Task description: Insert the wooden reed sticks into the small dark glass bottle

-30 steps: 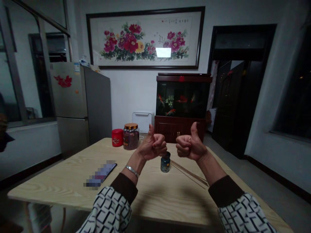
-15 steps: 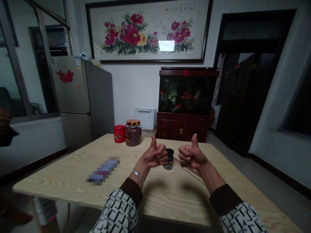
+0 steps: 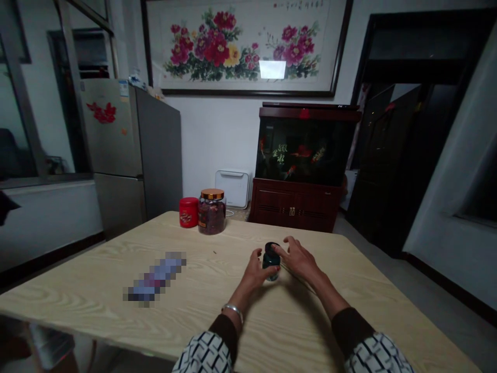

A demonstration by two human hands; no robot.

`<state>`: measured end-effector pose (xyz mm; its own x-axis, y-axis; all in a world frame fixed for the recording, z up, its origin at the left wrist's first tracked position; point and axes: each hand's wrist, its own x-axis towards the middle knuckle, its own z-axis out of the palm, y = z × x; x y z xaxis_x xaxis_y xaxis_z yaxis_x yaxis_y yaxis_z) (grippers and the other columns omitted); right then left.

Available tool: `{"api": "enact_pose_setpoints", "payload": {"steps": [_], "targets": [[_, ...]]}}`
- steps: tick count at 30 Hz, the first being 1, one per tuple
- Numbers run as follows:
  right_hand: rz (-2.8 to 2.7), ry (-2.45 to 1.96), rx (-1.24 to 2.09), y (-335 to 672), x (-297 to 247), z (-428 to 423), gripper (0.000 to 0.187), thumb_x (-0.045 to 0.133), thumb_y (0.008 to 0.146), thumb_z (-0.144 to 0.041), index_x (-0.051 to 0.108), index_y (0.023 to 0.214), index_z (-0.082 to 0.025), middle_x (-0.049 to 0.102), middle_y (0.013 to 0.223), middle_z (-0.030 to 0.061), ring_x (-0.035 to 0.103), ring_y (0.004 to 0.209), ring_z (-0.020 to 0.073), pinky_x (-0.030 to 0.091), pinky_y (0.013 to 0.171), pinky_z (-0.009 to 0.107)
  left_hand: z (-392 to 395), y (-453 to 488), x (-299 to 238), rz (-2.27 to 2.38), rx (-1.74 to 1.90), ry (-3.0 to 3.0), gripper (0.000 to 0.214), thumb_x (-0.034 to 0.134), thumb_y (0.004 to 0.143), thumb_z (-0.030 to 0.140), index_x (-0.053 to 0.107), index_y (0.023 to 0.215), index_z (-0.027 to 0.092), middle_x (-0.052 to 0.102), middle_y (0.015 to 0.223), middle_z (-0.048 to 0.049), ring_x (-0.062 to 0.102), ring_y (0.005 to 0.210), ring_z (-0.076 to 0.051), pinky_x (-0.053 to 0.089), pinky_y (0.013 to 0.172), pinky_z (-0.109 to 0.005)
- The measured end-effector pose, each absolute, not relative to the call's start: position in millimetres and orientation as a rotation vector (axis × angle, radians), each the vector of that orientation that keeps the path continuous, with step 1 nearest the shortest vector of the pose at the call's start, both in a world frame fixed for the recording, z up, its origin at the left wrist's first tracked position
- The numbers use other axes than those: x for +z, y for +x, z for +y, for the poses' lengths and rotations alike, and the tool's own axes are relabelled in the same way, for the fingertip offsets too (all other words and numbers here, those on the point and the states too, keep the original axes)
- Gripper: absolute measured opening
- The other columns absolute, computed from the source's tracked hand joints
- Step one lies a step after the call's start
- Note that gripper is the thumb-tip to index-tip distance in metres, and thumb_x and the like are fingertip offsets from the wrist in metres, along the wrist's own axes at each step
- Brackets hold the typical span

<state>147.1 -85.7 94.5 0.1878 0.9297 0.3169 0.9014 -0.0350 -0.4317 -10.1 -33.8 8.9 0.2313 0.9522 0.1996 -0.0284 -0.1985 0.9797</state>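
Flanking the small dark jar on the wooden surface, your left hand and right hand curve partly open. You cannot tell whether either grips it.

Our left hand and right hand curve closely around a small dark jar on the pale wood-grain table.

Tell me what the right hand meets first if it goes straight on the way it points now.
The right hand would meet the small dark jar first; its fingertips may already touch it.
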Motion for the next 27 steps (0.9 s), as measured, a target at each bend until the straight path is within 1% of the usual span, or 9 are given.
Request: {"api": "enact_pose_setpoints", "payload": {"steps": [4, 10, 12, 14, 17, 20, 22, 24, 27], "targets": [[-2.006, -2.109, -0.198, 121.5, 122.5, -63.4, 0.076, 0.030, 0.086, -0.077, 0.065, 0.111, -0.014, 0.071, 0.105, 0.0201, 0.066, 0.100, 0.0328, 0.044, 0.084, 0.041, -21.2, 13.9, -4.8, 0.907, 1.221, 1.655, 0.072, 0.082, 0.064, 0.036, 0.051, 0.126, 0.015, 0.066, 0.114, -0.0125, 0.063, 0.104, -0.028, 0.047, 0.087, -0.034], [-2.247, -2.210, -0.138, 112.5, 136.0, -40.7, 0.064, 0.050, 0.083, -0.065, 0.069, 0.112, -0.011, 0.068, 0.114, 0.0245, 0.062, 0.111, 0.0380, 0.044, 0.091, 0.046, -14.6, 10.3, -7.5, 1.010, 1.175, 1.781, 0.055, 0.079, 0.067, 0.041, 0.061, 0.113, 0.017, 0.072, 0.096, -0.0064, 0.066, 0.088, -0.025, 0.047, 0.071, -0.029], [-2.383, -2.124, 0.035, 119.8, 141.3, -38.6, 0.057, 0.061, 0.078, -0.051, 0.064, 0.124, -0.017, 0.065, 0.124, 0.0192, 0.062, 0.113, 0.0338, 0.045, 0.092, 0.043, -14.3, 7.6, -8.6, 0.975, 1.202, 1.791, 0.056, 0.079, 0.067, 0.038, 0.060, 0.115, 0.017, 0.072, 0.098, -0.0059, 0.066, 0.086, -0.023, 0.047, 0.071, -0.028], [-2.521, -1.925, 0.251, 126.9, 146.7, -37.8, 0.072, 0.068, 0.072, -0.039, 0.050, 0.140, -0.023, 0.055, 0.139, 0.0138, 0.058, 0.122, 0.0279, 0.045, 0.096, 0.037, -14.3, 6.4, -9.0, 0.966, 1.213, 1.807, 0.056, 0.079, 0.067, 0.035, 0.060, 0.117, 0.017, 0.072, 0.099, -0.0062, 0.065, 0.085, -0.022, 0.047, 0.072, -0.028], [-2.469, -1.820, 0.373, 129.6, 149.1, -37.7, 0.088, 0.066, 0.074, -0.046, 0.034, 0.151, -0.019, 0.040, 0.152, 0.0165, 0.044, 0.136, 0.0294, 0.040, 0.104, 0.038, -14.1, 6.9, -8.7, 0.972, 1.220, 1.806, 0.053, 0.080, 0.066, 0.031, 0.062, 0.113, 0.016, 0.072, 0.099, -0.0063, 0.066, 0.087, -0.022, 0.047, 0.074, -0.028], [-2.298, -2.120, 0.188, 124.1, 144.9, -37.9, 0.080, 0.057, 0.078, -0.059, 0.049, 0.139, -0.009, 0.055, 0.135, 0.0254, 0.052, 0.125, 0.0410, 0.040, 0.100, 0.052, -14.5, 7.5, -8.3, 0.956, 1.168, 1.775, 0.043, 0.078, 0.068, 0.033, 0.066, 0.106, 0.015, 0.072, 0.091, -0.0055, 0.067, 0.082, -0.022, 0.047, 0.070, -0.028], [-2.321, -2.208, 0.107, 122.1, 142.9, -37.4, 0.068, 0.058, 0.078, -0.056, 0.060, 0.127, -0.009, 0.063, 0.122, 0.0252, 0.056, 0.118, 0.0431, 0.039, 0.097, 0.056, -15.2, 6.9, -8.0, 0.948, 1.184, 1.768, 0.046, 0.078, 0.068, 0.033, 0.064, 0.109, 0.016, 0.072, 0.092, -0.0050, 0.066, 0.083, -0.022, 0.047, 0.069, -0.027], [-2.438, -2.105, 0.164, 123.9, 143.4, -36.1, 0.065, 0.066, 0.074, -0.048, 0.059, 0.131, -0.017, 0.061, 0.128, 0.0191, 0.057, 0.119, 0.0379, 0.040, 0.099, 0.051, -15.8, 5.8, -7.8, 0.943, 1.228, 1.778, 0.053, 0.080, 0.067, 0.032, 0.062, 0.113, 0.016, 0.072, 0.097, -0.0050, 0.066, 0.085, -0.021, 0.047, 0.070, -0.026], [-2.514, -1.866, 0.327, 128.5, 145.5, -33.4, 0.095, 0.075, 0.064, -0.045, 0.037, 0.149, -0.024, 0.043, 0.149, 0.0139, 0.050, 0.129, 0.0306, 0.041, 0.103, 0.040, -15.7, 5.0, -8.4, 0.915, 1.229, 1.787, 0.056, 0.081, 0.066, 0.031, 0.060, 0.116, 0.016, 0.072, 0.098, -0.0049, 0.065, 0.085, -0.020, 0.047, 0.070, -0.026]]}}
